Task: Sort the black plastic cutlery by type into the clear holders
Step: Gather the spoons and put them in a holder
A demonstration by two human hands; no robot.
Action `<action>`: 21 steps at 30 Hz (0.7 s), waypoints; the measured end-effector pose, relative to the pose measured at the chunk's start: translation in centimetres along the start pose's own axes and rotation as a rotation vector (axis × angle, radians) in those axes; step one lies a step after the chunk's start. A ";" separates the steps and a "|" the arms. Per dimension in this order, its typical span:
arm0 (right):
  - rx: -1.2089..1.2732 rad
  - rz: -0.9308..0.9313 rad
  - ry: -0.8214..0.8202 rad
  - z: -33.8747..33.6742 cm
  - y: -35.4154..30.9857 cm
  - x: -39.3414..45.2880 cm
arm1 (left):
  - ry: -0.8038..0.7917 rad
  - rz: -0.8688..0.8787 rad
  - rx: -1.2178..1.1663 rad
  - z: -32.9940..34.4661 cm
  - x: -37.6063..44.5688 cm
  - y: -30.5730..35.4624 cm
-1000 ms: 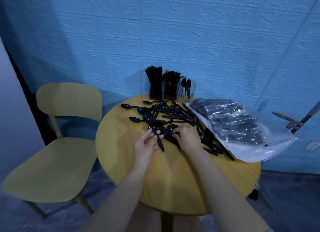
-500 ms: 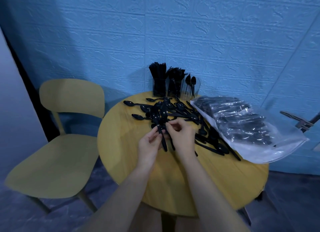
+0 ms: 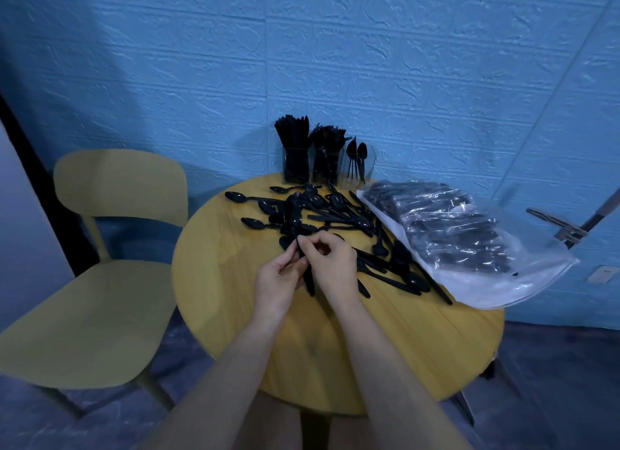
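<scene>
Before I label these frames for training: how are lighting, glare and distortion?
Head view: dim, blue-tinted light; wide-angle lens bends the wall's lines; glare on the plastic bag hides its contents; the black cutlery pile merges into one dark mass; both hands stay fairly sharp.

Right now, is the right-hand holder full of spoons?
No, nearly empty: the right holder shows only a few upright spoons, mostly clear inside.

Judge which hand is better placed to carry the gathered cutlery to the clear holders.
Probably the right hand: it pinches the top of the bundle, and the clear holders stand ahead and slightly to its side. The left hand grips the same bundle lower down.
</scene>
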State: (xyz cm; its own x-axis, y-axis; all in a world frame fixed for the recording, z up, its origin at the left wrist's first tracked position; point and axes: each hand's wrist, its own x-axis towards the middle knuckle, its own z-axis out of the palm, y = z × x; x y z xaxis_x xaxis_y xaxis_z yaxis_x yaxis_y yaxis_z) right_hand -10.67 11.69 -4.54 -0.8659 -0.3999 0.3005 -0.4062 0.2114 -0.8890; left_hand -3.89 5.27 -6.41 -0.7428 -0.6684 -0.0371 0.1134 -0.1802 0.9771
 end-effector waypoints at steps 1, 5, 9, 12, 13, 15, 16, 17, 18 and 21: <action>-0.023 -0.032 -0.001 0.0 0.1 -0.1 | 0.003 -0.001 0.006 0.0 0.0 0.0; -0.036 -0.067 0.020 -0.1 0.2 -0.2 | 0.022 0.019 0.049 0.0 0.1 -0.2; -0.041 -0.077 0.088 0.3 -0.1 -0.3 | 0.005 0.055 0.071 0.1 -0.1 0.0; -0.068 -0.086 0.134 0.9 -0.2 -0.4 | -0.009 0.078 0.074 0.1 -0.2 0.0; -0.077 -0.077 0.138 1.0 -0.3 -0.5 | -0.003 0.080 0.068 0.1 -0.1 -0.1; -0.096 -0.069 0.135 1.2 -0.3 -0.6 | 0.014 0.085 0.076 0.1 -0.1 -0.1; -0.096 -0.067 0.123 1.3 -0.3 -0.6 | 0.019 0.089 0.087 0.0 -0.2 0.0; -0.088 -0.060 0.102 1.3 -0.3 -0.6 | 0.023 0.090 0.095 0.0 -0.2 0.0; -0.078 -0.049 0.071 1.2 -0.3 -0.5 | 0.025 0.088 0.099 0.0 -0.1 0.0; -0.071 -0.026 -0.021 0.0 -0.5 0.0 | 0.029 0.079 0.109 -0.1 0.1 -0.2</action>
State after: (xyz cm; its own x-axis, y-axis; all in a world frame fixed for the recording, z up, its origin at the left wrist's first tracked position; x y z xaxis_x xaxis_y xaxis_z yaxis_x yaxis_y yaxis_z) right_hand -10.48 11.62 -4.06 -0.8487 -0.4249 0.3149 -0.4488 0.2636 -0.8539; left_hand -3.94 5.21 -6.66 -0.7152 -0.6979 0.0362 0.0974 -0.0483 0.9941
